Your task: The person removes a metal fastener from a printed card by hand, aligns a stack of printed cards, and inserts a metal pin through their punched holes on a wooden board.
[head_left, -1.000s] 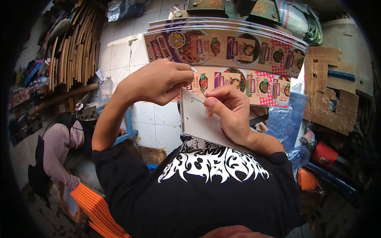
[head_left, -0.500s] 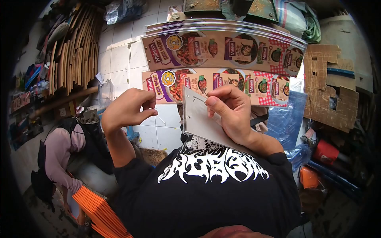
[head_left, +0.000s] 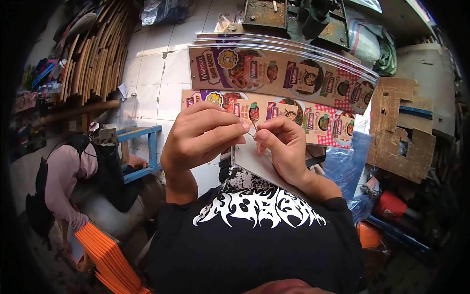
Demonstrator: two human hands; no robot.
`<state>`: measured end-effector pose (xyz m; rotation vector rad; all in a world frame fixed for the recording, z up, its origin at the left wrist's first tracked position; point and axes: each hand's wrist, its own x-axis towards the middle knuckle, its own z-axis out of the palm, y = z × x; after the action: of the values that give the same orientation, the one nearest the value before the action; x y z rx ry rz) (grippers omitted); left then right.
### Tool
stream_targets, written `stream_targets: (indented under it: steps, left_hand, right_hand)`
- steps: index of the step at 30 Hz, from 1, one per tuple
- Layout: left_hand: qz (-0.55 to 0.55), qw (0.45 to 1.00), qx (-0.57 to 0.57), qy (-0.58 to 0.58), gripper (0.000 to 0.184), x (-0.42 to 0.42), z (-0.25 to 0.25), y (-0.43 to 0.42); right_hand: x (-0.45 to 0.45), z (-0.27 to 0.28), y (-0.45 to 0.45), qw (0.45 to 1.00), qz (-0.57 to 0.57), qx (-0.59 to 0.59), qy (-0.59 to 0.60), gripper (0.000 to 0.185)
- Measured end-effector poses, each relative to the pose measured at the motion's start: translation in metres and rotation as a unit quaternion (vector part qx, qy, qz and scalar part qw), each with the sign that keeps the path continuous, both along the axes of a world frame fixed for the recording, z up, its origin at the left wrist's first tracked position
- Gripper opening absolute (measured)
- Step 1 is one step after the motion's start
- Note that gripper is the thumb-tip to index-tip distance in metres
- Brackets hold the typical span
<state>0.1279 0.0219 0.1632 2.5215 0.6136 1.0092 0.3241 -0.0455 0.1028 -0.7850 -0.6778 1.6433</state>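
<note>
Board (head_left: pixel 248 159), one: grey face up, held in front of the shirt (head_left: pixel 259 250); visible end toward the person's left, longest visible edge slanting down rightward beneath the right wrist, remainder hidden. Strand (head_left: pixel 252 134), one: thin, by the board's upper edge. Hands, two: right hand (head_left: pixel 283 147) pinching the strand between thumb and forefinger; left hand (head_left: pixel 203 137) bent, fingertips close by, whether gripping I cannot tell. Signs (head_left: pixel 276 73), one alone, at least three fanned beyond, long axes crosswise.
</note>
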Motion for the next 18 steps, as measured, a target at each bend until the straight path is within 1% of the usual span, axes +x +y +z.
stream_targets:
  steps: [3,5,8,14,18]
  left_hand:
    - [-0.009,1.0,0.014,-0.023,0.026,0.004,-0.005,0.0]
    - [-0.019,0.999,-0.006,-0.03,0.023,0.005,-0.005,0.0]
    - [-0.033,0.999,-0.005,-0.018,0.023,0.005,-0.003,0.003]
    - [-0.017,0.998,-0.049,-0.038,0.02,0.002,-0.013,0.002]
    - [0.005,0.996,-0.055,-0.063,0.017,-0.004,-0.025,0.001]
  right_hand:
    - [0.002,-0.001,0.0,1.0,0.004,0.003,-0.009,0.014]
    - [0.004,-0.001,-0.001,1.0,0.02,0.001,-0.02,0.014]
    - [0.004,-0.001,0.0,1.0,0.02,0.002,-0.02,0.015]
    - [0.005,0.0,0.001,1.0,0.027,-0.005,-0.011,0.015]
    - [0.006,-0.001,0.002,0.999,0.031,-0.01,-0.004,0.014]
